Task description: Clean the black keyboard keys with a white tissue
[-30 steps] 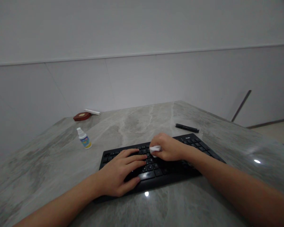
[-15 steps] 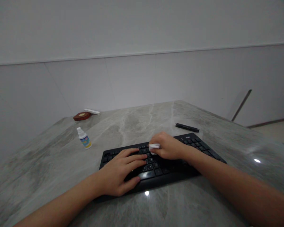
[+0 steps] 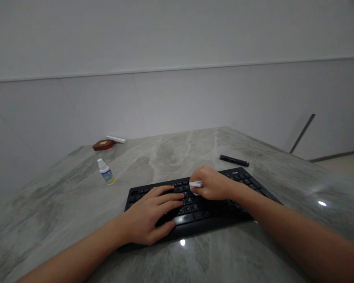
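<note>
Your right hand (image 3: 211,182) is curled, thumb and fingers pinching a small, crumpled white wad (image 3: 195,184), which may be tissue or cloth; it pokes out on the left side of your grip, down at the upper rows of keys. Your left hand (image 3: 153,214) lies palm down with the fingers spread, holding nothing, its fingertips resting on the keys just left of the wad and its thumb near the long space bar. Beneath both of your hands is the black, rectangular plastic keyboard (image 3: 191,210), set at a slant in front of you, its left part largely covered by your left hand and its far right corner showing past your right wrist. Just beyond that right end lies a slim black pen-like stick (image 3: 234,160), apart from the keyboard. Off to the left, a small white plastic bottle (image 3: 106,173) with a white cap and a blue-and-yellow label stands near the keyboard's far left corner. Farther back, a reddish-brown, angular flat case (image 3: 103,145) sits beside a thin white flat bar (image 3: 116,139). All of these rest on your glossy grey marbled table (image 3: 171,157), with a pale panelled wall (image 3: 171,102) behind it.
</note>
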Motion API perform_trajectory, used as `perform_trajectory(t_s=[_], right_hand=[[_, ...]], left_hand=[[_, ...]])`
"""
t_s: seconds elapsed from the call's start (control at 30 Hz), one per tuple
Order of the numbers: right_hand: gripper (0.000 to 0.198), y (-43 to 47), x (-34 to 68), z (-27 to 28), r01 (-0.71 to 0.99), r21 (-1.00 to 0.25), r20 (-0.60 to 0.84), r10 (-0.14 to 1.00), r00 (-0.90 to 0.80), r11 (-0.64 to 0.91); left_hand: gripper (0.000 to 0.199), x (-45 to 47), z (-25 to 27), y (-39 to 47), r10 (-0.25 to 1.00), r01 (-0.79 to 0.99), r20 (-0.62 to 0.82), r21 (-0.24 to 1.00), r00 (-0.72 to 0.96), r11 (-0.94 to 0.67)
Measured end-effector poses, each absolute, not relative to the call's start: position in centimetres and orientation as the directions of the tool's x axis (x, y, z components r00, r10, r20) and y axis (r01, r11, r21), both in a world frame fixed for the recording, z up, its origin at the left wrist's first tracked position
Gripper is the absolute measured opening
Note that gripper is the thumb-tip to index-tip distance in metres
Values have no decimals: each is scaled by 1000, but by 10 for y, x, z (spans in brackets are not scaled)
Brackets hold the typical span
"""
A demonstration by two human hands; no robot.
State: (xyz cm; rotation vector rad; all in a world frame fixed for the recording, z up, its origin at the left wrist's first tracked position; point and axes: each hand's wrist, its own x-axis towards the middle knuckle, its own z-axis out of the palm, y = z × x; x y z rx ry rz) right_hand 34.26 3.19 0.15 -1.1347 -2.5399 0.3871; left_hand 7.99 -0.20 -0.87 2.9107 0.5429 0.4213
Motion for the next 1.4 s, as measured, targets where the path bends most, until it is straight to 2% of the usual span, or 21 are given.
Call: perform_trajectory(t_s=[0.27, 0.5, 0.7, 0.87, 1.03, 1.17, 1.3, 1.4], right_hand=[[23, 32, 345, 7, 725, -408, 156, 825, -543, 555], [19, 30, 346, 9, 669, -387, 119, 754, -646, 635], [17, 33, 352, 10, 735, -325, 174, 802, -571, 595], [13, 31, 347, 7, 660, -358, 171, 742, -649, 660], [7, 30, 348, 7, 695, -408, 197, 801, -566, 592], [8, 29, 347, 9, 671, -419, 153, 776, -612, 612], [6, 28, 345, 9, 715, -404, 177, 816, -550, 570], [6, 27, 344, 8, 680, -390, 176, 776, -606, 620]], left_hand=[[48, 77, -10, 0, 374, 332, 233, 203, 898, -921], [46, 78, -10, 0, 375, 337, 226, 190, 899, -922], [46, 78, -11, -1, 375, 338, 226, 187, 899, -922], [46, 78, -11, -1, 380, 344, 218, 188, 899, -920], [46, 78, -10, -1, 377, 338, 233, 190, 897, -922], [46, 78, -10, -2, 370, 331, 233, 190, 899, -924], [46, 78, -10, -2, 368, 327, 244, 191, 897, -925], [47, 79, -10, -1, 368, 327, 246, 194, 897, -925]])
